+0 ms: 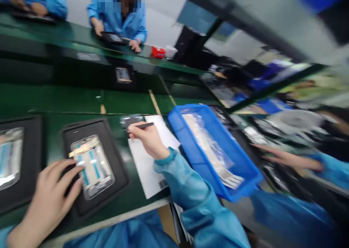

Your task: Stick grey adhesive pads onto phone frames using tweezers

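Note:
My left hand (47, 193) lies at the lower left, its fingertips resting on the edge of a phone frame (92, 166) without gripping it. The frame sits in a black rubber-like tray (120, 182) on the green bench. Another device (11, 157) lies in a similar black tray (32, 131) at the far left. My right hand (148, 141) pinches a slim black pen-like tool (144, 125) above a white paper sheet (144, 168). A small dark piece (131, 120) lies just beyond the tool's tip. I cannot tell what that piece is.
To the right of my right hand stands a blue plastic bin (218, 139) holding a clear bag of pale parts (207, 142). Across the green bench, co-workers in blue smocks handle devices. A co-worker's hand (291, 160) reaches in from the right. A small red box (158, 52) stands far off.

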The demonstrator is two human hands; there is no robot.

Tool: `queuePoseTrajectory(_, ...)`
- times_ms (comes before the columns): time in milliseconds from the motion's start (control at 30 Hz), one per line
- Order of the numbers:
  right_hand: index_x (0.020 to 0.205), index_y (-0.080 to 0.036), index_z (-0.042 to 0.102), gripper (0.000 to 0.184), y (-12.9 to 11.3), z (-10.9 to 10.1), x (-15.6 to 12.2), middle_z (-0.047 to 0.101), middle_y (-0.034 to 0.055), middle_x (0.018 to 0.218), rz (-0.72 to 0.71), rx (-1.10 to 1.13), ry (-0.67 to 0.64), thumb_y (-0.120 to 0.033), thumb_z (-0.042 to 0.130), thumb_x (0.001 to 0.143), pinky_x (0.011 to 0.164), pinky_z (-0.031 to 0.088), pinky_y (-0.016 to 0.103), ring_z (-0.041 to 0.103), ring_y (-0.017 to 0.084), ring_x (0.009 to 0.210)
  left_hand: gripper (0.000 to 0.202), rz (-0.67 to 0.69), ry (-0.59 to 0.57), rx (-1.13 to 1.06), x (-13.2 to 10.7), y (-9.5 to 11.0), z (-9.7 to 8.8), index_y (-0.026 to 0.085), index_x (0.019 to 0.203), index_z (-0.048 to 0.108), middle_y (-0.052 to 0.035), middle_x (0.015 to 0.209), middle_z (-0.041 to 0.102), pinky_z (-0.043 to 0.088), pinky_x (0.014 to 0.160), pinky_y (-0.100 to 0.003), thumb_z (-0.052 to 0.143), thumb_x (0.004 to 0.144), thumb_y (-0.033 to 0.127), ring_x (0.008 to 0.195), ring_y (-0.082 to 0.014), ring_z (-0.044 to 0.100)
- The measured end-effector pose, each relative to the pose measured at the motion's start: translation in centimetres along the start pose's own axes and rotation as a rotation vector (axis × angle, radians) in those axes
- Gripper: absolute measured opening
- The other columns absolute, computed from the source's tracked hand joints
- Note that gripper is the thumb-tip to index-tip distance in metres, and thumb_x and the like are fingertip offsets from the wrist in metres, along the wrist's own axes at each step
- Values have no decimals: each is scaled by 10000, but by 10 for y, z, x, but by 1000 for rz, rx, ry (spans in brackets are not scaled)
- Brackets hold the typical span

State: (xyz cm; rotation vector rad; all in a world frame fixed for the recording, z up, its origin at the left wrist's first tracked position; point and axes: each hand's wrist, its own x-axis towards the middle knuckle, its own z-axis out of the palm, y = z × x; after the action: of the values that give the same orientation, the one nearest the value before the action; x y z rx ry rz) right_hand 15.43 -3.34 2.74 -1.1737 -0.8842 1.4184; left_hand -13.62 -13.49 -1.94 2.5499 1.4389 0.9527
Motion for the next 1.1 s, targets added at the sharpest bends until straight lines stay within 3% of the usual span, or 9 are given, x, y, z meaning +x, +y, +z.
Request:
queuePoseTrajectory(167,742,-159,754,251,-1,47,3,706,24,653,70,-192,-80,-324,901,622,549,574,259,656,135,575,260,-80,-107,46,13,9,-9,178,1163,629,-134,1231,617,489,1026,-513,578,909,202,1209,-305,510)
queuePoseTrajectory(400,748,-139,759,290,16,92,12,700,29,602,138,-288,-182,-356,904,620,561,562,254,640,128,553,302,-190,-100,53,33,-10,-12,120,1212,587,-125,1086,615,550,883,-433,550,939,245,1002,-256,595)
queuePoseTrajectory(600,738,-143,747,304,23,95,16,693,24,570,171,-338,-210,-370,904,610,530,538,256,622,130,520,316,-206,-75,16,31,-14,-3,111,1234,557,-122,1082,587,566,884,-401,549,947,242,1005,-245,607)
queuePoseTrajectory(1100,758,-169,761,232,24,85,13,709,29,606,154,-480,-240,-352,871,667,553,562,283,658,159,560,341,-154,-101,42,32,-12,-4,96,1257,570,-141,1077,575,573,859,-414,543,944,229,992,-260,593)
